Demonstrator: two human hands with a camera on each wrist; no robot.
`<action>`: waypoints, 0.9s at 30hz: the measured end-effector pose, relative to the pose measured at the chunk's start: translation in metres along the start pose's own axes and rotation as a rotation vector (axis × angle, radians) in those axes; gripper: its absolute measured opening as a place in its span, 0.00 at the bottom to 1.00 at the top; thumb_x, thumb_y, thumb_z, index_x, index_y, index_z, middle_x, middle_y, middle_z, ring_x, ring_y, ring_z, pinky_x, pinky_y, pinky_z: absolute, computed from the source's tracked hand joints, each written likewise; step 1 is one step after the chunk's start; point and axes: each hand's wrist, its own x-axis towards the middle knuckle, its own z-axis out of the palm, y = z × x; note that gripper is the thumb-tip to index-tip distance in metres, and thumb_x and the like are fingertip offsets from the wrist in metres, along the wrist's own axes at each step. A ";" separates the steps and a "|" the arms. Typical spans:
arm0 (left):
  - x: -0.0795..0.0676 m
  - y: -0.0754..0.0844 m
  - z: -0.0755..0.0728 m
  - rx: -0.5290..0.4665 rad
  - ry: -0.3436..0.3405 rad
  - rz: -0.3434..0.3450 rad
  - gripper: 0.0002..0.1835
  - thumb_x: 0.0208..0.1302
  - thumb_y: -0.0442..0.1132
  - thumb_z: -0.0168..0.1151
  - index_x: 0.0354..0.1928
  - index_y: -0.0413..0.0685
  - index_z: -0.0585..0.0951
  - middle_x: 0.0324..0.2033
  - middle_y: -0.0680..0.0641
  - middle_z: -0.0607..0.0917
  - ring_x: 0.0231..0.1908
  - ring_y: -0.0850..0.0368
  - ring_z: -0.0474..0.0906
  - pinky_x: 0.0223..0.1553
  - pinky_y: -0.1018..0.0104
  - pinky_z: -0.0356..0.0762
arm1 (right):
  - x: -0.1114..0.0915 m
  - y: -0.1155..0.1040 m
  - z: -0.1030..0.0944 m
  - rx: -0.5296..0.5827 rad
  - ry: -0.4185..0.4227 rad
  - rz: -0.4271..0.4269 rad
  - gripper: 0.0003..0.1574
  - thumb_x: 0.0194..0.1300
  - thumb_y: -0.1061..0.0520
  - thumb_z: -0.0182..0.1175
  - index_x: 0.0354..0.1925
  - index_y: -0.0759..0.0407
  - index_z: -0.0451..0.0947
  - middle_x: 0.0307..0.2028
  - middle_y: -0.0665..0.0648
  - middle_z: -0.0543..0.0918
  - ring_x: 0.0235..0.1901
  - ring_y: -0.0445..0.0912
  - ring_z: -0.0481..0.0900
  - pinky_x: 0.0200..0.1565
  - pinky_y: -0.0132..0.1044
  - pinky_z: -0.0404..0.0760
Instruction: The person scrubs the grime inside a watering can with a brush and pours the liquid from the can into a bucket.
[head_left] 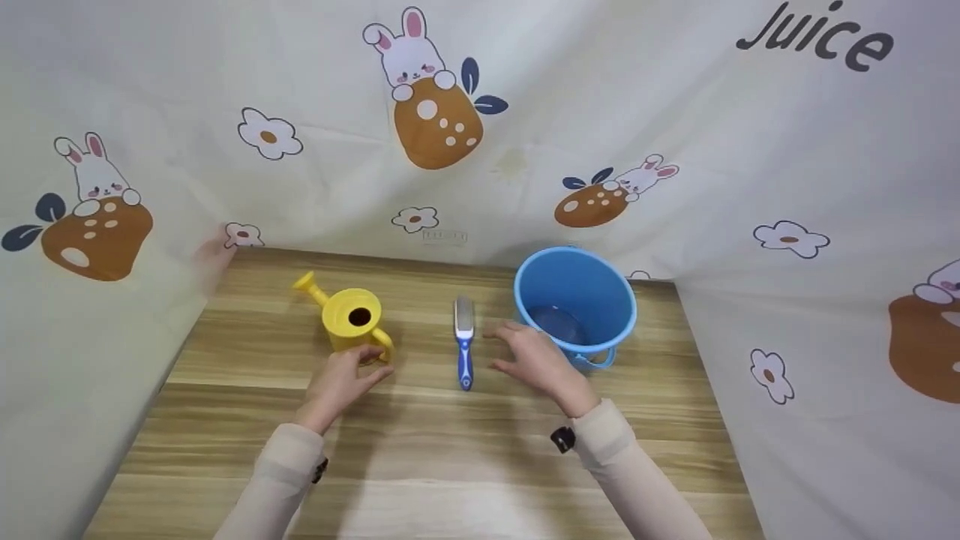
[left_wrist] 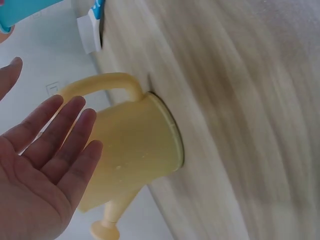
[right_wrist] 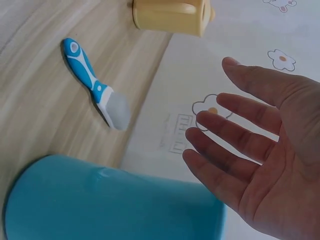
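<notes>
A yellow toy watering can [head_left: 341,341] stands upright on the left of the table, its spout pointing to the back left. My left hand [head_left: 339,381] is just in front of it, near the handle, with fingers extended and nothing held; the left wrist view shows the palm [left_wrist: 35,185] beside the can [left_wrist: 135,135]. In the middle lies a blue-and-white foot file [head_left: 465,352] with a grey flat head. Between it and the blue bucket [head_left: 592,300] hovers my right hand [head_left: 536,364], fingers spread and holding nothing. That palm [right_wrist: 280,185] faces the file [right_wrist: 90,75] in the right wrist view.
The wood-grain table [head_left: 420,450] is bordered at the back and sides by a pale printed cloth [head_left: 322,187]. The bucket stands upright at the back right, its blue handle [head_left: 600,360] hanging down at the front. Black bands circle both wrists.
</notes>
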 end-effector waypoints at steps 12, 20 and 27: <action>0.006 -0.008 0.018 -0.068 0.019 -0.058 0.27 0.63 0.49 0.68 0.59 0.42 0.78 0.56 0.40 0.84 0.59 0.41 0.79 0.61 0.44 0.72 | -0.002 0.010 0.020 0.000 -0.001 -0.001 0.25 0.61 0.50 0.69 0.56 0.56 0.80 0.53 0.57 0.85 0.53 0.52 0.83 0.54 0.46 0.81; 0.013 -0.011 0.031 -0.232 0.073 -0.102 0.24 0.65 0.43 0.67 0.58 0.37 0.77 0.56 0.35 0.82 0.59 0.39 0.79 0.62 0.46 0.73 | -0.001 0.017 0.030 0.011 -0.018 0.009 0.26 0.62 0.50 0.68 0.56 0.57 0.80 0.53 0.60 0.85 0.52 0.54 0.83 0.54 0.48 0.81; 0.019 -0.014 0.042 -0.467 0.111 -0.166 0.20 0.67 0.37 0.64 0.57 0.33 0.77 0.57 0.32 0.81 0.62 0.39 0.76 0.64 0.48 0.71 | 0.002 0.019 0.039 0.040 -0.012 0.005 0.26 0.61 0.52 0.69 0.55 0.59 0.80 0.52 0.61 0.85 0.52 0.56 0.83 0.55 0.49 0.80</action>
